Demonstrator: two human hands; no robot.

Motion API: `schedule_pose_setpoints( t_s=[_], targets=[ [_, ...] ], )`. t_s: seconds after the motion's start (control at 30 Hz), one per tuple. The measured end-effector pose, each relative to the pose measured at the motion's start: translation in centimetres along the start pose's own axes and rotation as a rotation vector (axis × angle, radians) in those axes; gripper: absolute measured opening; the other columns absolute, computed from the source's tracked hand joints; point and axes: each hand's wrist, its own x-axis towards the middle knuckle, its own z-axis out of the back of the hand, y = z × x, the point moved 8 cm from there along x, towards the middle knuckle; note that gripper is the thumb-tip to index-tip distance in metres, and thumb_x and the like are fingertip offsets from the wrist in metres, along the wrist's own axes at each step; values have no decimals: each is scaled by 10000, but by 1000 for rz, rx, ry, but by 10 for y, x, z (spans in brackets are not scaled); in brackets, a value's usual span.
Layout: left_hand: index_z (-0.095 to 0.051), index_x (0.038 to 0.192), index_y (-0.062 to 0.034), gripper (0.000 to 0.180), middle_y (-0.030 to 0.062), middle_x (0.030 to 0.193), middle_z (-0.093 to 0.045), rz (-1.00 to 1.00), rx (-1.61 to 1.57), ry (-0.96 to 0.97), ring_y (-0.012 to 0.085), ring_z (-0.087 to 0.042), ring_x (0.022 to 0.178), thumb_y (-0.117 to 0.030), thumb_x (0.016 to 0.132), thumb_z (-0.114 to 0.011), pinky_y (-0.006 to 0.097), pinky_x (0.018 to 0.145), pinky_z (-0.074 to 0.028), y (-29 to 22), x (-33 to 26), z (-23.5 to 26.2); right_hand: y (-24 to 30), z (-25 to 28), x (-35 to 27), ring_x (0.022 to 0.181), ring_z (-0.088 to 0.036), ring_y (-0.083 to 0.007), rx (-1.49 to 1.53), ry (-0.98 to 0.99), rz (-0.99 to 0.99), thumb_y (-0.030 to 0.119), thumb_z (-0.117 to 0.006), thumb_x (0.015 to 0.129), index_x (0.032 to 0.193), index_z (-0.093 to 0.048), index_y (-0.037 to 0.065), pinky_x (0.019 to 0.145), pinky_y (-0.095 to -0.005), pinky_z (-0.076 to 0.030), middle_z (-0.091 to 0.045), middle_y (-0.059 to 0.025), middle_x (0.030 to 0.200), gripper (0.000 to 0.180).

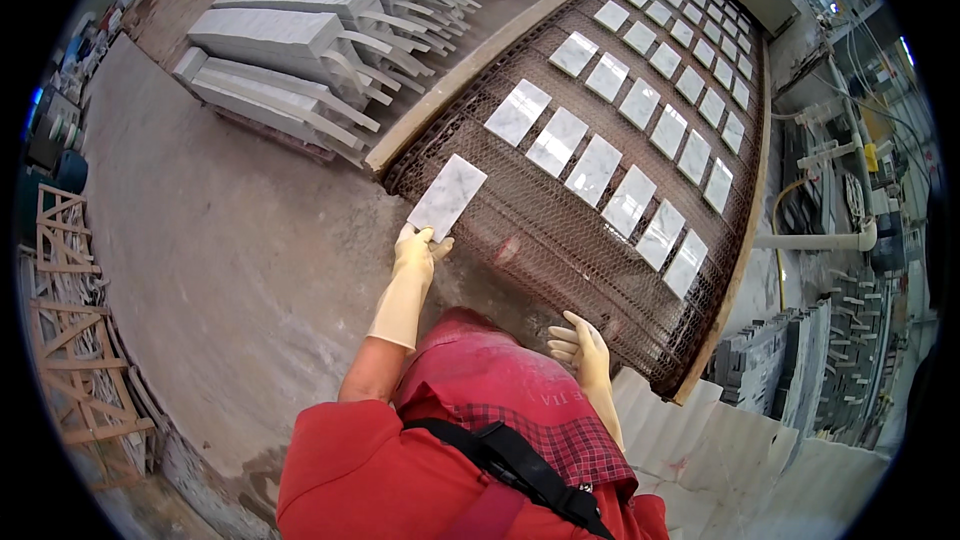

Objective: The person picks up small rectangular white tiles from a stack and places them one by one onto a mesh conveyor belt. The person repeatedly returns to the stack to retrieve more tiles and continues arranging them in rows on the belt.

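My left hand (418,250), in a cream rubber glove, grips the near edge of a white marble tile (447,196) that lies at the near left corner of a brown wire-mesh conveyor belt (560,240). My right hand (583,343), also gloved, hovers with fingers spread above the belt's near edge and holds nothing. Several more white marble tiles (594,169) lie in rows on the belt, running away from me.
Stacks of long grey stone slabs (300,50) sit on the concrete floor at the left. Wooden frames (70,340) stand at the far left. White tiles (700,440) lie stacked by my right side, with racks of tiles (790,360) and pipes (820,238) beyond.
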Motion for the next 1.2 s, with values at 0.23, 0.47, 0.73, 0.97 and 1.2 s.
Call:
schedule_pose_setpoints(
  t_s=[0.23,0.47,0.73,0.97,1.2],
  targets=[
    [-549,1430,-72,379,148,1216,-694,9,110,7,316,-751,887,-40,1052,-542,412,690,-690,-8,-5,-1,-16,-12,-5,935,-746,-222,-8,-11,-52,393,-490,1151,1527,-548,33,849,-354,-621,-757,-196,1252,524],
    [-514,1492,-68,444,179,1293,-652,48,39,23,369,-744,944,-180,1068,-588,452,786,-665,-10,-22,1,-29,-24,-13,914,-756,-219,-13,10,-100,364,-480,1156,1520,-556,36,816,-326,-629,-759,-198,1241,496],
    [-443,1576,-90,587,257,1462,-579,54,-1,134,447,-665,1207,-279,1062,-655,553,1001,-583,-3,-49,10,-36,-35,-20,941,-753,-221,-129,64,-104,345,-474,1153,1509,-571,50,846,-347,-621,-763,-185,1239,472],
    [-538,1514,-128,516,254,1429,-628,97,81,327,413,-639,1273,-339,1063,-673,563,1053,-558,8,-112,42,-53,-53,-45,941,-755,-225,-142,128,-51,360,-476,1151,1504,-580,53,848,-354,-618,-771,-183,1216,479],
    [-534,1515,-110,552,260,1403,-640,254,142,211,415,-645,1261,-355,1046,-693,550,1048,-558,74,-191,148,-130,-51,-83,959,-754,-233,-99,131,-177,347,-487,1147,1476,-601,55,845,-347,-608,-771,-193,1210,455]
  ],
)
